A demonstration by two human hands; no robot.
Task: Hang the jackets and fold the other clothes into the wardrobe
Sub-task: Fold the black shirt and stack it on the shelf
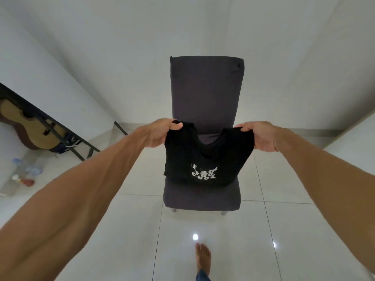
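Note:
A black T-shirt with a white print hangs between my two hands over the seat of a dark grey chair. My left hand grips its left shoulder and my right hand grips its right shoulder. The neckline sags in the middle. The shirt's lower part rests on the seat, folded under itself. No wardrobe or jacket is in view.
The chair stands on glossy white floor tiles against a white wall. At the left a guitar leans under a black-framed table, with bottles on the floor nearby. My bare foot is at the bottom.

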